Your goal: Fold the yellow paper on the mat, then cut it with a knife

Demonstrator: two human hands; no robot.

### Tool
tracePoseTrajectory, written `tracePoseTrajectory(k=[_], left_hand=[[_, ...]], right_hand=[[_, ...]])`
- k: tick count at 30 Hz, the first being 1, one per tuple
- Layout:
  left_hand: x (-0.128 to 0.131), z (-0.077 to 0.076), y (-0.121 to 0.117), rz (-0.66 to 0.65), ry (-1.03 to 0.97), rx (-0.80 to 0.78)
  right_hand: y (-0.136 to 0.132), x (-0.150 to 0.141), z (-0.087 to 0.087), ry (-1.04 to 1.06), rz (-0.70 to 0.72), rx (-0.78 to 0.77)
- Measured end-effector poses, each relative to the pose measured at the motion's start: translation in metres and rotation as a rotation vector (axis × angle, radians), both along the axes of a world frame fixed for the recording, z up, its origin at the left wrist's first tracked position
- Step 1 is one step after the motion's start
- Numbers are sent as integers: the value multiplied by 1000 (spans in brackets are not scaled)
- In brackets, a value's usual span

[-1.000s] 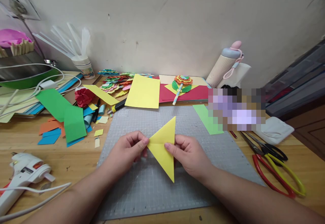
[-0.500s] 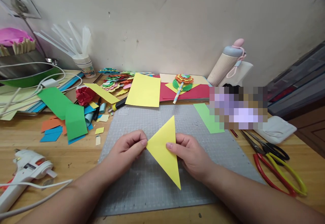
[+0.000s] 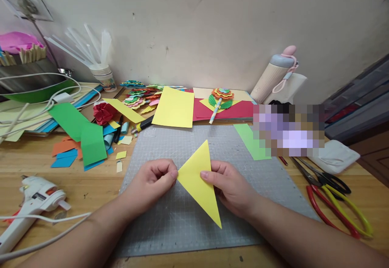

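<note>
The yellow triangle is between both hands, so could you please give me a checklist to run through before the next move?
1. Left hand pinching the pointed corner of the yellow triangle: ok.
2. Right hand gripping the opposite long edge, thumb on top: ok.
3. Triangle's layers lined up underneath: cannot tell.
4. Light green strip apart from the triangle: ok, it lies farther back on the mat.
5. Black scissors off the mat: ok, lying to its right.
6. Glue gun cool: cannot tell.
</note>
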State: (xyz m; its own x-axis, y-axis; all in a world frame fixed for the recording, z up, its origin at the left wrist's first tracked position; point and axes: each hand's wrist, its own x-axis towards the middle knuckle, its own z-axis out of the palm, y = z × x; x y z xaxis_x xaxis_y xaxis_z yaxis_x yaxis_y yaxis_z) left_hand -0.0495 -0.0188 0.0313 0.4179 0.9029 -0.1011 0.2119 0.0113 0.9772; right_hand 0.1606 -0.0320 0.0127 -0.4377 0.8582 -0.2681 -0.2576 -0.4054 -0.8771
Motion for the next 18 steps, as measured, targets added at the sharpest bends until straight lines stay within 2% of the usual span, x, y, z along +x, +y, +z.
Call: tracePoseTrajectory(k=[6, 12, 14, 18], left_hand=[[2, -3, -1, -9, -118, -119], [11, -6, 4, 71, -170, -211], [13, -7, 5, 85, -221, -267], [11, -10, 8, 99, -266, -330]], right_hand=[[1, -1, 0, 13, 12, -17], [-3, 1, 2, -199, -120, 203], [-6, 1, 2, -179, -70, 267], [-9, 1, -1, 28, 87, 319]])
